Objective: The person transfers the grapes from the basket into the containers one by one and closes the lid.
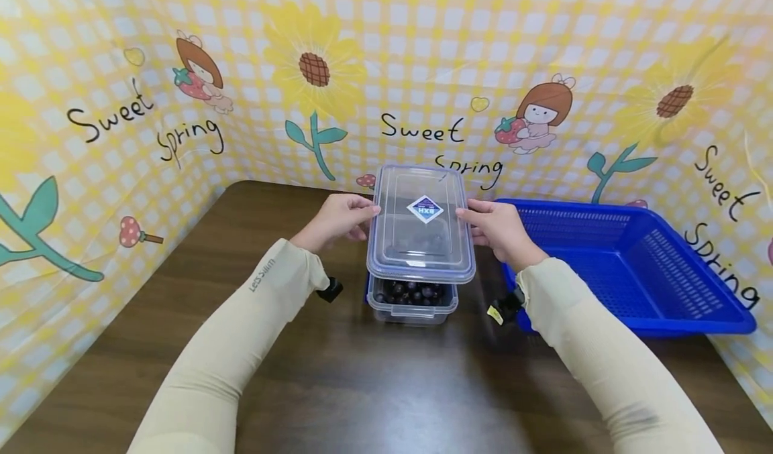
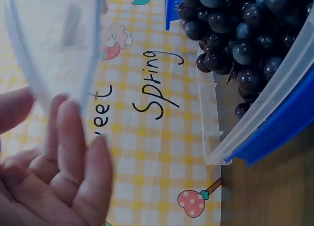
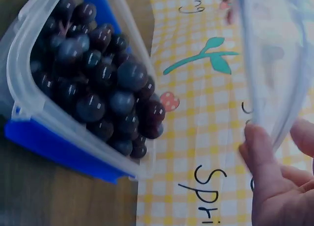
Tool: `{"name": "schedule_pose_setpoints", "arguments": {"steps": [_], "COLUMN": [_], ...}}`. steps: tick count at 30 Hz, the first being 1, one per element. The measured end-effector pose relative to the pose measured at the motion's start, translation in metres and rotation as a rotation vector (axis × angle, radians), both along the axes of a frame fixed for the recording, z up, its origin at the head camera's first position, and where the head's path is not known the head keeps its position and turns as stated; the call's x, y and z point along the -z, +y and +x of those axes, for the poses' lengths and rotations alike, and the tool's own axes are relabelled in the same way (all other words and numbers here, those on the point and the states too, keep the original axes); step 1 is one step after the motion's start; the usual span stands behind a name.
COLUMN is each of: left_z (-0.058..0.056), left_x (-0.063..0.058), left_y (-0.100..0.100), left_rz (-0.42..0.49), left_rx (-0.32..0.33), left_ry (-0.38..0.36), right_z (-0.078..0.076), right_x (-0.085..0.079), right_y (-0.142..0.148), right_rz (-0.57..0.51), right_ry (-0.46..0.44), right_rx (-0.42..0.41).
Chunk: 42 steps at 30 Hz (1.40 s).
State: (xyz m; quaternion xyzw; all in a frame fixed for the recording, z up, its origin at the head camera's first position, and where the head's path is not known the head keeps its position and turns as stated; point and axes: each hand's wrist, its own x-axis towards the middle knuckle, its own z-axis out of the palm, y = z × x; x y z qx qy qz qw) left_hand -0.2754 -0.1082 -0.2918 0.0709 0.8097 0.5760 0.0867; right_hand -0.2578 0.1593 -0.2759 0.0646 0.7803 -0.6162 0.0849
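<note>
A clear plastic lid (image 1: 398, 239) with a blue-tinted rim and a diamond-shaped label is held up between both hands. My left hand (image 1: 342, 218) pinches its left edge between thumb and fingers, and my right hand (image 1: 498, 229) pinches the right edge. Below it stands a clear food container (image 1: 413, 314) full of dark grapes (image 1: 413, 292). Both wrist views show a gap between lid and fruit. Grapes (image 3: 105, 74) heap up to the container's rim in the right wrist view. A blue part (image 2: 274, 142) runs along the container's side.
A blue plastic basket (image 1: 628, 313) with perforated walls stands on the right of the brown wooden table (image 1: 302, 387). Behind the table hangs a yellow checked cloth (image 1: 410, 51) with printed flowers and figures. A black strap (image 1: 506, 304) sits by the right sleeve.
</note>
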Motion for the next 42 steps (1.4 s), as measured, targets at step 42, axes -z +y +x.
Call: {"name": "schedule_pose_setpoints", "arguments": {"steps": [42], "left_z": [0.053], "left_x": [0.042], "left_y": [0.017], "left_rz": [-0.378], "left_rx": [0.068], "left_ry": [0.143], "right_z": [0.034], "right_x": [0.076], "right_y": [-0.033], "right_rz": [0.488], "right_ry": [0.453], "right_rx": [-0.115]}}
